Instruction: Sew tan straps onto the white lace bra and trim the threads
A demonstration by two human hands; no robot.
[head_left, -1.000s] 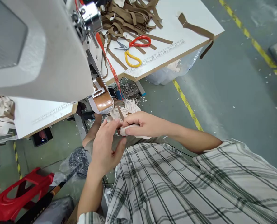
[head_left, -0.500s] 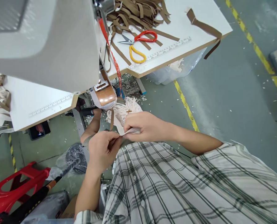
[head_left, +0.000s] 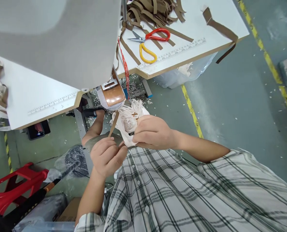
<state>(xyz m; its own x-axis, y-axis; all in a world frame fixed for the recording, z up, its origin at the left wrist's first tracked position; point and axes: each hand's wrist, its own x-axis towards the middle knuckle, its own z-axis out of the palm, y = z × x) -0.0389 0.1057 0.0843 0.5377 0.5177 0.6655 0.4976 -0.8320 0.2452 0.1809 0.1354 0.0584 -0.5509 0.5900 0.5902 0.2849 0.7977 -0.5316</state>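
Observation:
Both hands work close to my chest, below the edge of a white table (head_left: 37, 93). My right hand (head_left: 153, 132) is closed round a bunched piece of white lace fabric (head_left: 129, 119). My left hand (head_left: 107, 156) is closed in a pinch on a thin brown strap (head_left: 113, 124) that rises toward the lace. Just above the hands hangs a copper-coloured sewing machine part (head_left: 112, 95). The machine's large grey-white body (head_left: 56, 42) fills the upper left and hides the table behind it.
Red and yellow scissors (head_left: 149, 43) lie on the table beside a heap of brown straps (head_left: 153, 13). One brown strap (head_left: 221, 30) hangs over the right edge. A red plastic stool (head_left: 10, 190) stands lower left. Yellow floor lines (head_left: 192, 109) cross the grey floor.
My left hand has closed from spread fingers into a pinch on the brown strap and drawn down toward my chest. My right hand has gathered the lace tighter. The view has shifted right.

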